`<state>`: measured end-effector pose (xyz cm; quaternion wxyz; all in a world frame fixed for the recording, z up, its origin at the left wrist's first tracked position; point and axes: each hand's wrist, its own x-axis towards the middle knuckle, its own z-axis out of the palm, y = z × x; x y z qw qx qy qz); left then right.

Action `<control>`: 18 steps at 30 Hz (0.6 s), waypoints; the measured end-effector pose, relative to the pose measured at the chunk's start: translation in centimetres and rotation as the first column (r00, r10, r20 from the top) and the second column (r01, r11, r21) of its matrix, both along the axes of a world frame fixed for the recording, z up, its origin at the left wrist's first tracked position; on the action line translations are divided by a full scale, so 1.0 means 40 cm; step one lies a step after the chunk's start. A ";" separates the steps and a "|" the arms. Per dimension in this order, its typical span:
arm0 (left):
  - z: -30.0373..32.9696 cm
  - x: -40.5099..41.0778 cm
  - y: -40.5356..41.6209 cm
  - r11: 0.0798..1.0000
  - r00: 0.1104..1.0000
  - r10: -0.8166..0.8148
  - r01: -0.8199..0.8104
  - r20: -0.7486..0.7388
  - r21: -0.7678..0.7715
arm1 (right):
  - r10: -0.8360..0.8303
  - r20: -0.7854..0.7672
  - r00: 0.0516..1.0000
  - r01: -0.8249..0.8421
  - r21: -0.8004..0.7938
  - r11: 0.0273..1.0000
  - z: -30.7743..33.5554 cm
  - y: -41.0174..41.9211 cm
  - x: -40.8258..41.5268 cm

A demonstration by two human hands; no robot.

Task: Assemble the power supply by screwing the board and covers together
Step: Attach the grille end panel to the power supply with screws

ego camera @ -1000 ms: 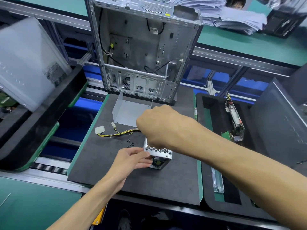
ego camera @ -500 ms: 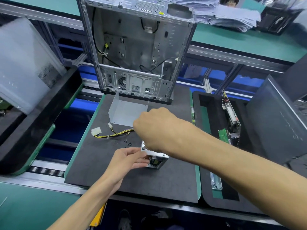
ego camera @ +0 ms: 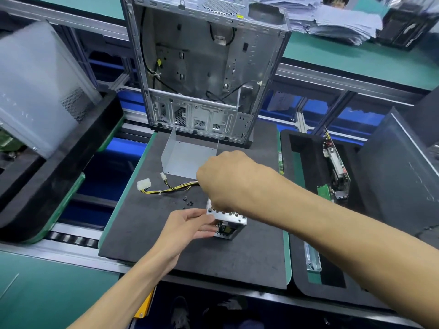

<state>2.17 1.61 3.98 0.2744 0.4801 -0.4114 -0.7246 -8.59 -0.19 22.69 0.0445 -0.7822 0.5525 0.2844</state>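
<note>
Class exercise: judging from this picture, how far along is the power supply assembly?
Done: the board seems seated in the perforated metal housing. In hand: the left hand steadies it; the right hand works on top, its fingers hidden. Left: the bent cover lies apart and loose screws wait.

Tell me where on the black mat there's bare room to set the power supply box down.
The mat's near strip, between the power supply box and its front edge, is bare, as is its near-left corner. It is crowded further back: loose screws, the yellow-black cable, the bent metal cover and the open computer case.
</note>
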 end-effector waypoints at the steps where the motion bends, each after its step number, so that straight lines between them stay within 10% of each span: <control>1: 0.001 -0.003 0.000 1.000 1.000 0.000 0.000 0.005 -0.003 | 0.041 0.019 0.999 -0.039 -0.076 0.996 -0.001 0.006 -0.001; 7: -0.005 0.003 -0.002 1.000 1.000 -0.021 0.021 0.018 -0.005 | 0.155 0.109 0.982 -0.134 -0.174 0.976 -0.025 0.018 0.009; 18: -0.011 0.015 0.000 1.000 1.000 0.018 -0.018 0.005 0.023 | -0.090 0.043 0.995 0.084 0.124 0.989 -0.039 -0.019 0.008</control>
